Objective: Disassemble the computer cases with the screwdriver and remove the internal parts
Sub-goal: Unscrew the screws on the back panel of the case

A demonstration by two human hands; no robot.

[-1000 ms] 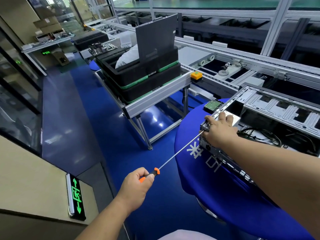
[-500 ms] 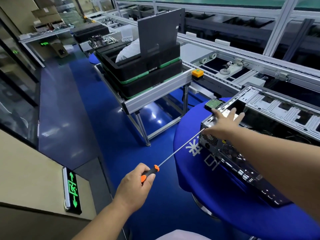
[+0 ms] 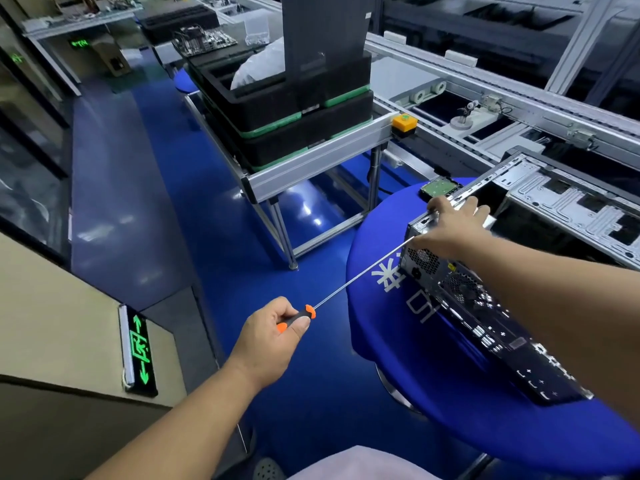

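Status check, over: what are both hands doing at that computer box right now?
Left hand grips screwdriver handle. Right hand rests on computer case top corner, hiding the tip. Nothing blocking.

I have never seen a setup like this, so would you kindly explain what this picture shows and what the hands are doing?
This is a single view from a camera worn on a person's head, looking down at their own bare hands; there is no robot. The left hand grips the orange-and-black handle of a long screwdriver. Its tip reaches the rear corner of an opened computer case, where the right hand rests on the top edge. The case lies on a round table with a blue cover. A green-topped drive lies on the table behind the case.
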